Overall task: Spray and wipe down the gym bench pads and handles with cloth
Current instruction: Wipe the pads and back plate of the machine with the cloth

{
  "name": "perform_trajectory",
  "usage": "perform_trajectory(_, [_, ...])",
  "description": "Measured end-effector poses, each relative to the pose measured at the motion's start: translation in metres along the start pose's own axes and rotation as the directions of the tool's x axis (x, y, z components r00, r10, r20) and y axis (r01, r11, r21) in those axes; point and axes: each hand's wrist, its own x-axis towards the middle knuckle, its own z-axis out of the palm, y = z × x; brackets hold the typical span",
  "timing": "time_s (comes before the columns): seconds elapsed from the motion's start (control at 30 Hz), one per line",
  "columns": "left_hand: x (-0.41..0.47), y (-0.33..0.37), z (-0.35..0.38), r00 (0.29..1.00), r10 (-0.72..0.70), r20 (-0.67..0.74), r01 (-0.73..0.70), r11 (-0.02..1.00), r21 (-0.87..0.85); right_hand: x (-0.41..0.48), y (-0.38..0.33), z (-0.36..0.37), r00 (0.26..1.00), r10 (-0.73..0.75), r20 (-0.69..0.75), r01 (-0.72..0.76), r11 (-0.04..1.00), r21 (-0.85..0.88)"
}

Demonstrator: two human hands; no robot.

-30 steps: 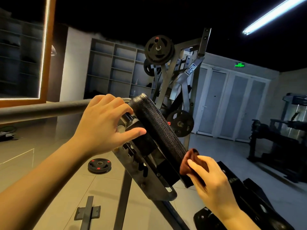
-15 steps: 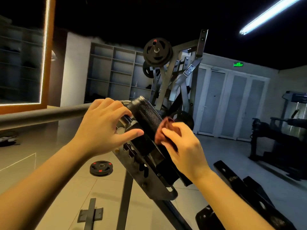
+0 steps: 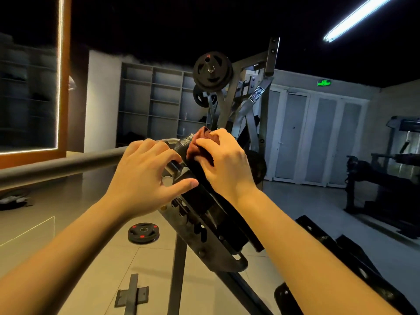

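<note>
While the right grip [image 3: 223,162] is clenched round a bunched reddish-brown cloth [image 3: 201,142], it presses that cloth onto the upper end of the black textured pad [image 3: 180,146], knuckles up and wrist trailing off toward 5 o'clock. The cloth shows only at the 10 o'clock edge of the fingers; the rest is hidden under the palm. Just beside it at 9 o'clock, the left grip [image 3: 145,176] grasps the same end of the pad from the other side, its fingers curled over the top and its thumb stretched out against the dark edge below. Whether those fingertips land on the pad or on the metal pin next to it is hard to make out. The pad slants from the middle of the view down toward 5 o'clock, carried on a worn metal bracket [image 3: 200,242] with slots along it, and the bracket sits on a grey post that drops toward 6 o'clock. A grey bar [image 3: 68,164] runs from behind the left grip out to 9 o'clock. On the tiled floor [image 3: 68,223] at 7 o'clock of the grips lies a black weight plate [image 3: 143,233] with red marks. At 12 o'clock a machine frame carries stacked plates [image 3: 212,72]; open shelving [image 3: 156,103] stands at 11 o'clock, pale doors [image 3: 318,137] at 3 o'clock, and a lit tube [image 3: 354,19] at 1 o'clock.
</note>
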Motion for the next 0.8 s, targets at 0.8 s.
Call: perform_trajectory(0.8, [-0.012, 0.012, -0.005, 0.999, -0.004, 0.038, 0.004, 1.000, 0.000, -0.026, 0.000, -0.010, 1.000, -0.015, 0.001, 0.015, 0.999, 0.039])
